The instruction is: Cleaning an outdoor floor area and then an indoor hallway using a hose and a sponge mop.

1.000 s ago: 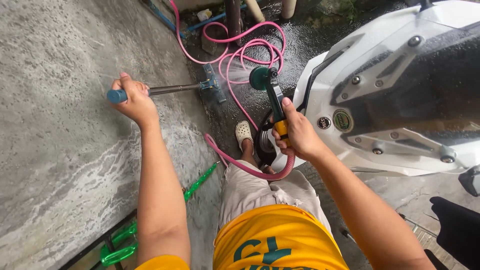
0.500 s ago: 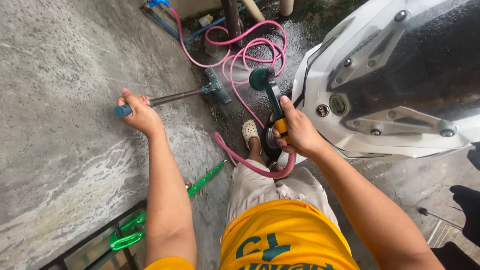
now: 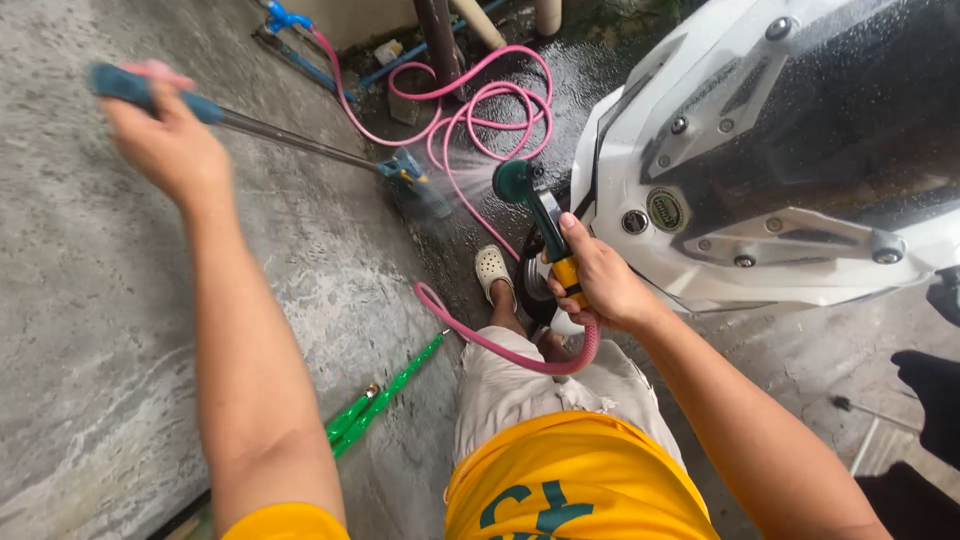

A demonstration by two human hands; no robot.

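Observation:
My right hand (image 3: 597, 275) grips the yellow-and-black handle of a hose spray nozzle (image 3: 530, 197) whose green head sprays water to the left. A pink hose (image 3: 470, 115) runs from the nozzle in loops across the wet ground. My left hand (image 3: 160, 135), raised at the upper left and blurred, holds the blue grip of a long-handled brush (image 3: 290, 135). The brush's blue head (image 3: 408, 178) rests on the ground at the foot of the concrete wall, in the spray.
A white scooter's front panel (image 3: 760, 150) fills the right side, with its front wheel (image 3: 535, 280) next to my sandalled foot (image 3: 490, 268). A grey concrete wall (image 3: 90, 330) runs along the left. Green metal bars (image 3: 385, 395) lie low by the wall. Pipes (image 3: 440, 35) stand at the top.
My left hand has swung up and to the left with the brush handle, so the brush is steeper. The right hand and nozzle stay almost in place, spraying.

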